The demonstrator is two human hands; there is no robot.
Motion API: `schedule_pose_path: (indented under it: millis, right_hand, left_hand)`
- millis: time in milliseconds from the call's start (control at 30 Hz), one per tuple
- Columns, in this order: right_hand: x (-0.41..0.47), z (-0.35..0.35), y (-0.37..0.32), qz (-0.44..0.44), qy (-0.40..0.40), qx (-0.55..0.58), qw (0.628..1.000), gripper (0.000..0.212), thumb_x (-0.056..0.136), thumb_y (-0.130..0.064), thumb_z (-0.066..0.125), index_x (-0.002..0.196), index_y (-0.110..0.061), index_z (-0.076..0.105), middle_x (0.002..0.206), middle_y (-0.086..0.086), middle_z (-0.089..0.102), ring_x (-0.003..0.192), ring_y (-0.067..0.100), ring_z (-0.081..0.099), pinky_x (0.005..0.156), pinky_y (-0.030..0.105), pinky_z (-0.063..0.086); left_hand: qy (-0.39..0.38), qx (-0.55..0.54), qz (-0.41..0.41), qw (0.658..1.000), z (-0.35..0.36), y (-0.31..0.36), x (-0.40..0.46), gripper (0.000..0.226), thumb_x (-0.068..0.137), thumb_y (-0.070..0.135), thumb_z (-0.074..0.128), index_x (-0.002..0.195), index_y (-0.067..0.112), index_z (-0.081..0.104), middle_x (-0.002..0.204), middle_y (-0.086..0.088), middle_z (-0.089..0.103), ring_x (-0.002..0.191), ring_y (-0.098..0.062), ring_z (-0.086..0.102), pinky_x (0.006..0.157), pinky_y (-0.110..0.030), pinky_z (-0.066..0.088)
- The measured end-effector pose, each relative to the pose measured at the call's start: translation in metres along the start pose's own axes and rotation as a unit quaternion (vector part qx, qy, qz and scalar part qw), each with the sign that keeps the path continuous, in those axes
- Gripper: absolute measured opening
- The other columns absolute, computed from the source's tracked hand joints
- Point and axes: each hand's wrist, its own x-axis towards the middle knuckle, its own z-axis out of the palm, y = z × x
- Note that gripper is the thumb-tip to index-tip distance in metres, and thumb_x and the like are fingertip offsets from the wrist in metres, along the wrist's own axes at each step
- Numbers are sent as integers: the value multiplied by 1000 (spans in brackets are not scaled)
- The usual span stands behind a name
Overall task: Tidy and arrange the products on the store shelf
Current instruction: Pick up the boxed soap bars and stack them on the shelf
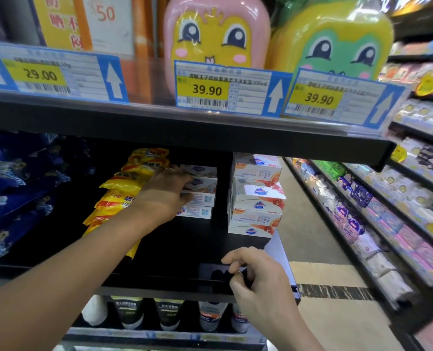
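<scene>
In the middle of the frame the left hand (168,191) reaches deep onto the dark shelf (185,247) and closes over a short stack of soap boxes (200,192). The fingers (185,183) wrap the left end of the stack, thumb hidden, so it looks like a clasp on the upper boxes — probably to square them up or draw them forward, since they sit far back from the shelf's front edge.

The boxes lie flat, long axis running left to right across the picture, printed faces turned toward the aisle. Just left of them, a pile of yellow packets (126,191) leans against the hand's wrist. To the right, apart from the first stack, a taller stack of boxes (257,196) stands nearer the front, one box in it skewed out of line.

At lower right the right hand (255,277) rests on the shelf lip, fingers curled and pressed on the edge, holding no product — likely bracing the reach.
</scene>
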Motion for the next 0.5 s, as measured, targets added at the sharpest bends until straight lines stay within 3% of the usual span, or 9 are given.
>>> schedule_pose_path:
  millis: [233,367,500]
  right_hand:
    - [1,-2,-3,24,6,59,998,39,75,-13,56,96,-42,69,89,-12,66,68,8,55,62,11,42]
    - [3,-12,-8,25,83,107,990,33,78,-12,60,99,-34,71,84,-9,65,65,10,56,62,9,43]
    - [16,-31,-13,-3,211,29,977,20,84,-20,70,96,-35,63,86,-12,56,72,10,54,62,10,39]
  left_hand:
    - [58,-14,1,998,0,20,-21,42,98,22,64,139,29,60,146,-3,51,135,-30,42,106,-41,45]
    - [103,-104,34,989,0,34,-66,36,95,22,68,131,29,66,136,0,60,130,-23,48,103,-39,50]
    - [75,-166,55,982,17,34,-119,29,96,28,66,124,37,66,125,21,59,121,-3,45,102,-28,46]
